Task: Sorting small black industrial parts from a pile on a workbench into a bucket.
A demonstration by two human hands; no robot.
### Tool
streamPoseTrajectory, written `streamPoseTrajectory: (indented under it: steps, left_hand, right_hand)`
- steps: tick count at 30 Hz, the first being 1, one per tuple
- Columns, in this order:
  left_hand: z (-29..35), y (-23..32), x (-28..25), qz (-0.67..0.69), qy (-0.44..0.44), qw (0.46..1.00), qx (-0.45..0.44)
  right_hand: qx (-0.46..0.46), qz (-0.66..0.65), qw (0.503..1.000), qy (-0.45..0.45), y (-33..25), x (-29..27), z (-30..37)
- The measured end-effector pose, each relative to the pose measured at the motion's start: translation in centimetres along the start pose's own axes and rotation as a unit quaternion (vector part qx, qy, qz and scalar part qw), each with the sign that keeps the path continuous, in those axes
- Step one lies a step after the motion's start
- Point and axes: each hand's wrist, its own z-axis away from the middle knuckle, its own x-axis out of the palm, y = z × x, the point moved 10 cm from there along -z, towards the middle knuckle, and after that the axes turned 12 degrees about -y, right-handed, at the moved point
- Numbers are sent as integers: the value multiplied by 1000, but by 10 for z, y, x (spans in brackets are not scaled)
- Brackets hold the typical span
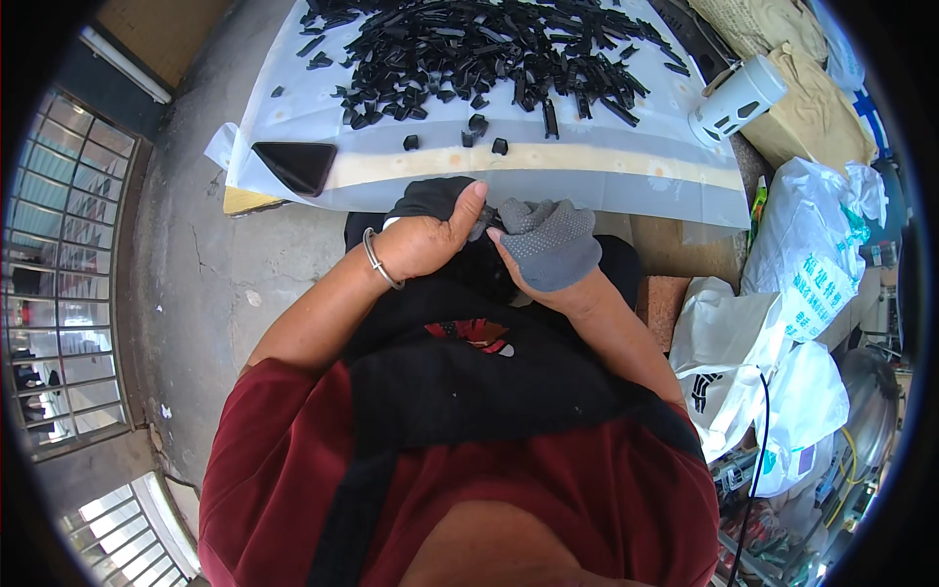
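Note:
My left hand (435, 227), in a dark glove that leaves the thumb bare and with a metal bangle at the wrist, is closed in front of the table's near edge. Against it is my right hand (550, 247), partly covered by a grey dotted glove. Between the fingertips of both sits a small black plastic piece (493, 221), mostly hidden by thumbs and gloves. Just beyond, a few short black pieces (500, 147) lie apart on the covered table (606, 171). Farther back spreads a big heap of black plastic pieces (479, 59), some short, some long.
A dark, flat, glossy object (296, 166) lies at the table's near left corner. On the right edge a white cylinder with cutouts (738, 101) leans beside a brown paper bag (817, 108). White plastic bags (807, 245) and a reddish block (662, 311) crowd my right side.

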Motion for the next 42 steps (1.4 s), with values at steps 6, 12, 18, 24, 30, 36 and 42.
streamPoseTrajectory:
  steps: [6,12,18,24,30,36,42]
  left_hand:
    - [3,0,11,16,13,1000,-19]
    - [-5,2,17,56,-72,996,7]
    - [6,-22,26,217,-87,967,-105]
    - [7,9,13,108,-69,992,-10]
    - [15,38,8,-76,-20,997,7]
    - [15,13,13,254,-44,966,-19]
    - [21,-13,60,642,-61,761,-69]
  right_hand:
    - [18,32,999,-3,0,14,2]
    - [-60,-40,997,21,2,6,8]
    - [20,24,998,63,0,-16,6]
    - [63,138,985,-84,-7,1,3]
    - [20,78,989,-122,-10,7,3]
    - [27,30,999,29,-10,-12,15]
    - [-22,-80,991,109,-14,-16,22]
